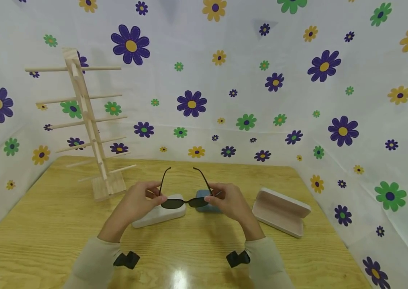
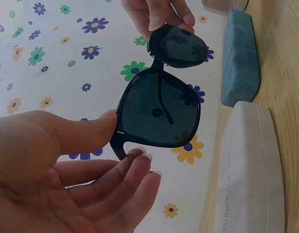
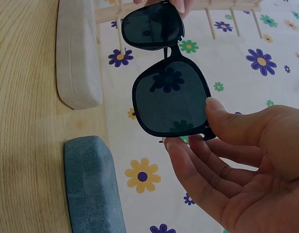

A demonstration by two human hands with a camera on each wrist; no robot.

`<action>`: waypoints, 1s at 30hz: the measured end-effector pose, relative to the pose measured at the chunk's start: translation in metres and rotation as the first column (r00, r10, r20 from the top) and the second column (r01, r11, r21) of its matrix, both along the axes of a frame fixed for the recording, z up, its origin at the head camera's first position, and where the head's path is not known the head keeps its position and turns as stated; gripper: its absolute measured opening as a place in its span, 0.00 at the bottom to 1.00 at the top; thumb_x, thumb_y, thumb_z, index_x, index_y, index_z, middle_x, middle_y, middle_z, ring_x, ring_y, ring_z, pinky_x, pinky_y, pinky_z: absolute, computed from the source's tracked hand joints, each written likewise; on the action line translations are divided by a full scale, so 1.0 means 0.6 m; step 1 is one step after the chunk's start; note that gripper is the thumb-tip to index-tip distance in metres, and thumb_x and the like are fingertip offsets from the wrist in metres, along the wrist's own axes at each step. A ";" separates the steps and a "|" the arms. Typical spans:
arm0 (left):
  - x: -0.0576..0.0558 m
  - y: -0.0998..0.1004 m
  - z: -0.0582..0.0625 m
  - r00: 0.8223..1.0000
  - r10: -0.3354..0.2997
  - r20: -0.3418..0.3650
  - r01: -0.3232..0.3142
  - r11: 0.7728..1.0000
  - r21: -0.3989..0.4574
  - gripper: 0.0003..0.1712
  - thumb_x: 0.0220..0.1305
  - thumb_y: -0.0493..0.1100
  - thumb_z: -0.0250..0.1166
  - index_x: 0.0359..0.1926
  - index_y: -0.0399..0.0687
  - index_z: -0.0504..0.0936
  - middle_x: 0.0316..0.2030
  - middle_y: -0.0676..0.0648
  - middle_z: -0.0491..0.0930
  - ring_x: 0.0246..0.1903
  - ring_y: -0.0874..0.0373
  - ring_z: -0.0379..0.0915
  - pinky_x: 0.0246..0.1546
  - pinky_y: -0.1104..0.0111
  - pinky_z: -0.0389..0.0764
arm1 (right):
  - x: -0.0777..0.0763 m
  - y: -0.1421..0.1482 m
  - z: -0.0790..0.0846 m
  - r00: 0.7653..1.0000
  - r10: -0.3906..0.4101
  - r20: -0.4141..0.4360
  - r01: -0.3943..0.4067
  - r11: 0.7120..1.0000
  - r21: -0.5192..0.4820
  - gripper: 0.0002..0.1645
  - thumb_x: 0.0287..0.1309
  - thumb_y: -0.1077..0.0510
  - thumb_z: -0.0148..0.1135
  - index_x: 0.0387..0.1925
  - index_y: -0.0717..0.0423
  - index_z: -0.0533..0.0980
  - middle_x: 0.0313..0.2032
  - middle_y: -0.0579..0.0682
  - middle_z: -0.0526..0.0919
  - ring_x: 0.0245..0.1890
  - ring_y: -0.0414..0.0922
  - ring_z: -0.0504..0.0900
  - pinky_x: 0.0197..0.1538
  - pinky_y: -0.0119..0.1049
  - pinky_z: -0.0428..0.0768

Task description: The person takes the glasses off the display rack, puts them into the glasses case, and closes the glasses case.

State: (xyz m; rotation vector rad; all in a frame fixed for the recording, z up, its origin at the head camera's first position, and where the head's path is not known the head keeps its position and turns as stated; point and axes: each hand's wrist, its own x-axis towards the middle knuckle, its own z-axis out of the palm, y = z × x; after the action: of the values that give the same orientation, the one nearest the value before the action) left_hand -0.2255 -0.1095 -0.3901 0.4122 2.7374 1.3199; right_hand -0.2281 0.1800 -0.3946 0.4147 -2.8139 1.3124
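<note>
Black sunglasses (image 1: 172, 203) with dark lenses are held up above the table, temples spread and pointing away. My left hand (image 1: 141, 199) pinches the left hinge corner between thumb and fingers; the left wrist view shows the thumb on the frame's edge. At the other hinge corner my right hand (image 1: 227, 200) grips in the same way, its thumb against the rim in the right wrist view. Behind the glasses lie a closed white glasses case (image 2: 251, 170), with faint lettering, and a closed blue glasses case (image 3: 93, 184). Both are partly hidden by hands and lenses in the head view.
An open glasses case (image 1: 280, 212) with a pale pink inside lies at the right of the wooden table (image 1: 175, 257). At the back left stands a wooden rack (image 1: 90, 124) with several pegs sticking out sideways. A flowered white cloth (image 1: 254, 108) encloses the back and sides.
</note>
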 end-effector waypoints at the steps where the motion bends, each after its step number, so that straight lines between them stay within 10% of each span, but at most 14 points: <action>1: 0.000 0.000 0.000 1.000 -0.001 -0.002 0.001 1.000 -0.001 0.33 0.70 0.44 0.69 0.70 0.35 0.73 0.46 0.41 0.86 0.49 0.47 0.84 0.41 0.61 0.86 | 0.000 0.000 0.001 1.000 0.004 -0.003 -0.004 1.000 0.003 0.26 0.64 0.59 0.70 0.62 0.63 0.80 0.40 0.57 0.86 0.35 0.45 0.87 0.36 0.33 0.84; 30: 0.004 -0.002 0.004 0.999 0.030 0.021 -0.031 0.999 0.023 0.31 0.69 0.41 0.69 0.69 0.35 0.75 0.45 0.42 0.86 0.47 0.49 0.84 0.39 0.63 0.85 | 0.004 -0.011 -0.002 0.996 0.072 -0.058 -0.069 0.997 0.047 0.13 0.66 0.61 0.68 0.50 0.60 0.86 0.45 0.58 0.90 0.37 0.45 0.87 0.37 0.30 0.82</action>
State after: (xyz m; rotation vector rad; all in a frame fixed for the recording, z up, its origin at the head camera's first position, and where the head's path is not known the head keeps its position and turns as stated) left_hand -0.2232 -0.1108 -0.3875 0.3579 2.7248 1.3561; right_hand -0.2254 0.1737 -0.3960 0.5492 -2.8087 1.2291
